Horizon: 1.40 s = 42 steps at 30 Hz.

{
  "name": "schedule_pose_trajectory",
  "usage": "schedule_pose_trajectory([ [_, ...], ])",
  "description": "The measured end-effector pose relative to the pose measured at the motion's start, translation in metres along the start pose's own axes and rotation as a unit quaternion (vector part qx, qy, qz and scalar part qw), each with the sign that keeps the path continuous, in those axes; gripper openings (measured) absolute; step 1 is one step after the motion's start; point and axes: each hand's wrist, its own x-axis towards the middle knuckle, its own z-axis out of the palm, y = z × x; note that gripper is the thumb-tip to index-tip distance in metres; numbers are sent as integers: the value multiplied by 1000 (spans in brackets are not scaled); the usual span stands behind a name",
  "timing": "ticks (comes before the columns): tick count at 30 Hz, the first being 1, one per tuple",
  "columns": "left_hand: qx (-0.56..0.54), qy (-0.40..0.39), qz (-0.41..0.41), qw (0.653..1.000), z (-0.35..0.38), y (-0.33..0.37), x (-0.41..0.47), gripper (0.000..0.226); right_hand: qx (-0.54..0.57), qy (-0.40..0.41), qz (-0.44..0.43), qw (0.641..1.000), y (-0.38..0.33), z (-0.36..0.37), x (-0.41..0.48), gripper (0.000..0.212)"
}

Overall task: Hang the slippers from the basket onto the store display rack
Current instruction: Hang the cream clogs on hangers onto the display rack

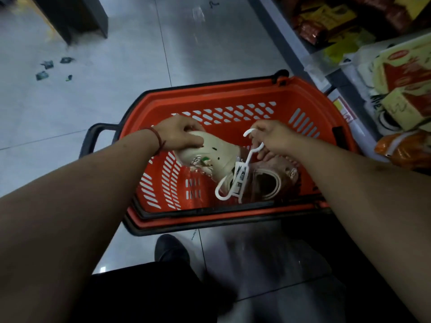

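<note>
An orange basket [233,96] with a black rim stands on the floor below me. Inside it my left hand [179,134] grips the toe end of a cream slipper [217,157] with charms on top. My right hand [272,138] pinches a white plastic hanger hook [253,145] that rises from a brown slipper [277,178] lying against the near right wall. A second white hook [221,192] with a tag curls out below the cream slipper. The display rack is out of view.
Store shelves with packaged goods [401,85] run along the right, close to the basket. Scraps of litter [46,68] lie on the tiled floor at far left. A dark fixture [77,17] stands at top left. My dark shoe [172,250] is just in front of the basket.
</note>
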Motion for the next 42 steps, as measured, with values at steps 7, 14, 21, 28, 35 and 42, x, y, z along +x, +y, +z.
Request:
schedule_pose_trajectory([
  [7,-79,8,13,997,-53,64,-72,30,-140,8,-180,974,-102,-9,-47,20],
  [14,-132,117,-6,984,-67,74,-132,23,-25,44,-235,971,-120,-2,-98,18],
  [21,-286,136,-24,948,-44,46,-139,18,55,63,-201,976,-122,4,-104,17],
  [28,-350,114,-32,929,-57,30,-128,18,98,99,-201,970,-134,1,-96,20],
  [35,-397,166,-63,900,-65,15,-110,20,38,39,-203,978,-152,2,-89,19],
  [42,-330,184,-80,922,-69,-3,-106,30,-69,48,-201,976,-133,8,-71,17],
])
